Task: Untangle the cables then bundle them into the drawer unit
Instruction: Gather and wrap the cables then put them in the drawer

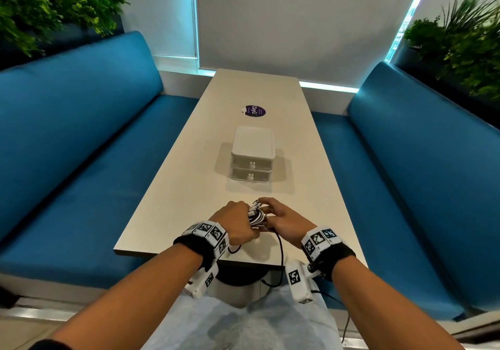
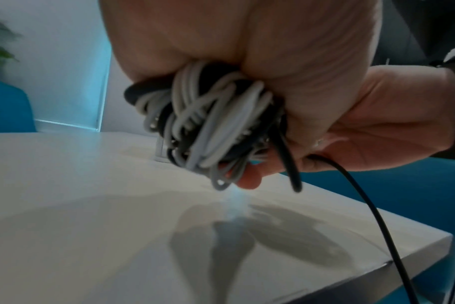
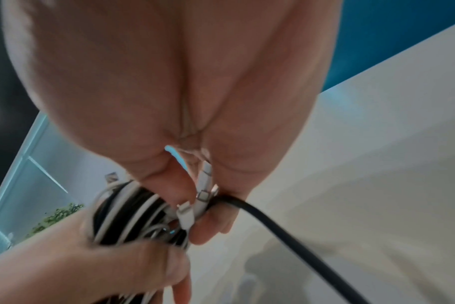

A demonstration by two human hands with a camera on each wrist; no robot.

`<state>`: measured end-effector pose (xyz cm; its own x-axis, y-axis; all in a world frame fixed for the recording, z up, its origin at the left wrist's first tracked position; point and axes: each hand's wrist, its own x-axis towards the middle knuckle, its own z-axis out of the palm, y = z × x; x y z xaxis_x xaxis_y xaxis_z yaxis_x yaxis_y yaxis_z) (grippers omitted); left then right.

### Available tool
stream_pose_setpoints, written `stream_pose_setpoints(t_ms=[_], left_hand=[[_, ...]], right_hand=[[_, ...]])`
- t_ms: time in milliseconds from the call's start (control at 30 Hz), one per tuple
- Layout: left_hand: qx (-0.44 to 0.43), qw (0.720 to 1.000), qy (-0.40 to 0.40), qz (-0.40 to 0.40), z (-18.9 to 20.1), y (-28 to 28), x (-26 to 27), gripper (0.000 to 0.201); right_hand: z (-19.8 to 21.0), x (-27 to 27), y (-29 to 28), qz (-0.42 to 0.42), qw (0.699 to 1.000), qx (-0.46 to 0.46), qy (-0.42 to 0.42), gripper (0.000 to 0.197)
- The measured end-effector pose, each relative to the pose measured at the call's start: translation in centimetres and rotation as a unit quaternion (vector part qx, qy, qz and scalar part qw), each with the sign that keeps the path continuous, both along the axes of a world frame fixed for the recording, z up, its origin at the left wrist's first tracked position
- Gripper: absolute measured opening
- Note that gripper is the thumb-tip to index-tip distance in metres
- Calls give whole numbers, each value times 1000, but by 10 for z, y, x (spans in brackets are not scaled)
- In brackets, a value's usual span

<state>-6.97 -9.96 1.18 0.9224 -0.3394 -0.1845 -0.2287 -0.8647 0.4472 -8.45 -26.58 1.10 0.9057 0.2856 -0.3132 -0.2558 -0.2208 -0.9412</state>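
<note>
A tangled ball of white and black cables (image 1: 255,214) (image 2: 210,121) (image 3: 133,218) hangs just above the near end of the table. My left hand (image 1: 238,221) (image 3: 112,265) grips the ball from the left in a fist. My right hand (image 1: 276,215) (image 2: 351,131) pinches the white connector ends (image 3: 195,207) on its right side. One black cable (image 1: 281,252) (image 2: 372,207) (image 3: 286,232) trails from the ball over the table's near edge. The white two-drawer unit (image 1: 253,157) stands mid-table beyond my hands, both drawers shut.
The long beige table (image 1: 189,187) runs away from me between two blue benches (image 1: 81,147). A purple round sticker (image 1: 253,110) lies beyond the drawer unit. Plants (image 1: 48,6) stand behind both bench backs.
</note>
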Motion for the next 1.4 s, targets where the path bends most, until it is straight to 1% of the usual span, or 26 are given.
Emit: stream_pose_setpoints(t_ms=[100, 200, 267, 367, 433, 500, 600, 633, 733, 800, 833, 867, 933, 967, 1033, 1133, 1200, 1233, 1267, 1333, 1400], left_hand=[[26, 999, -7, 21, 0, 0, 0, 37], [55, 995, -60, 55, 1, 1, 0, 41], [69, 991, -93, 60, 2, 3, 0, 41], [71, 990, -113, 55, 1, 5, -2, 43], [60, 990, -110, 60, -1, 4, -3, 44], [38, 993, -90, 65, -3, 3, -1, 43], [5, 996, -64, 56, -2, 1, 4, 40], [0, 997, -60, 51, -1, 1, 5, 39], [-31, 996, -47, 67, 2, 2, 9, 28], [-66, 992, -38, 100, 2, 7, 14, 30], [-82, 990, -32, 114, 2, 11, 16, 29], [-93, 987, -26, 126, 2, 14, 18, 26], [-111, 983, -12, 147, 0, 21, 20, 22], [-122, 980, -6, 157, -2, 23, 20, 22], [-147, 973, 7, 179, -6, 26, 20, 24], [-186, 963, 24, 194, -10, 24, 16, 22], [-200, 965, 33, 167, -11, 20, 9, 17], [-208, 966, 41, 148, -11, 18, 6, 16], [-222, 965, 51, 128, -11, 16, 3, 16], [-254, 960, 71, 93, -13, 15, 0, 18], [-273, 957, 80, 49, -15, 14, -1, 25]], right_hand=[[1, 1, 6, 11, 1000, -18, 3, 64], [2, 3, 11, 14, 999, -39, -11, 70], [3, 6, 13, -1, 998, -51, -36, 74], [4, 7, 13, -37, 997, -44, -57, 78], [1, 7, 12, -43, 996, -47, -56, 75], [-1, 6, 10, -43, 997, -50, -49, 74], [-3, 4, 9, -50, 997, -34, -37, 87], [-1, 3, 8, -48, 998, -30, -37, 88], [2, -2, 5, -15, 996, -71, -51, 83], [-1, -5, 0, 6, 992, -110, -55, 82], [-6, -7, -4, 16, 991, -125, -51, 78], [-10, -8, -6, 28, 990, -130, -45, 67], [-17, -12, -7, 48, 991, -116, -52, 34], [-20, -13, -5, 48, 990, -111, -66, 24], [-23, -14, -1, 29, 988, -122, -93, 22], [-22, -13, 5, -6, 967, -196, -166, 24], [-19, -9, 8, -37, 945, -248, -210, 25], [-18, -6, 8, -49, 941, -253, -218, 26], [-14, -4, 8, -53, 942, -251, -215, 26], [-6, -3, 8, -35, 950, -233, -203, 30], [-1, -3, 7, -20, 962, -201, -183, 34]])
